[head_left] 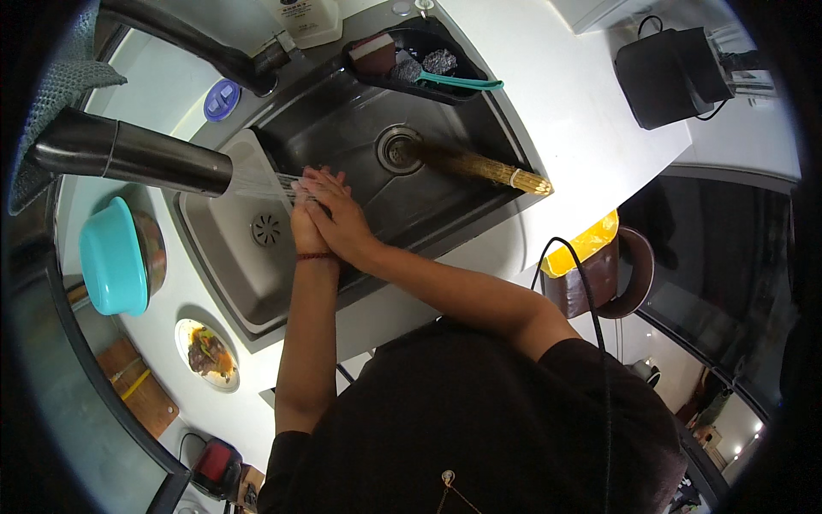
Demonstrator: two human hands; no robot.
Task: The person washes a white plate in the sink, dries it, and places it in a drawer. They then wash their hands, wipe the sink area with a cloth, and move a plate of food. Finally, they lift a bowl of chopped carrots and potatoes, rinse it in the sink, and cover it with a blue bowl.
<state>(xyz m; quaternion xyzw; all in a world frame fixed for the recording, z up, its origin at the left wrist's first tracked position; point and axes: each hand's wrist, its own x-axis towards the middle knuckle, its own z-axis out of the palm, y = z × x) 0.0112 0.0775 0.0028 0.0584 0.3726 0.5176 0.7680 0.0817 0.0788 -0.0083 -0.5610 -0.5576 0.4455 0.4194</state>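
My left hand (306, 232), with a braided red bracelet at its wrist, is pressed against my right hand (343, 225). The right palm lies across the left hand, fingers extended, and covers part of it. Water (260, 183) sprays onto both hands from the dark metal faucet (138, 154) on the left. They are over the double sink, where the pale small basin (225, 270) meets the dark large basin (334, 128). Neither hand is seen to hold any object.
A bundled-stick pot brush (488, 170) lies from the drain (398, 149) across the sink's right rim. Behind it, a black caddy (462, 96) holds a sponge, steel wool and a teal-handled scrubber. A turquoise basin (112, 257) and a plate of food (184, 331) stand left.
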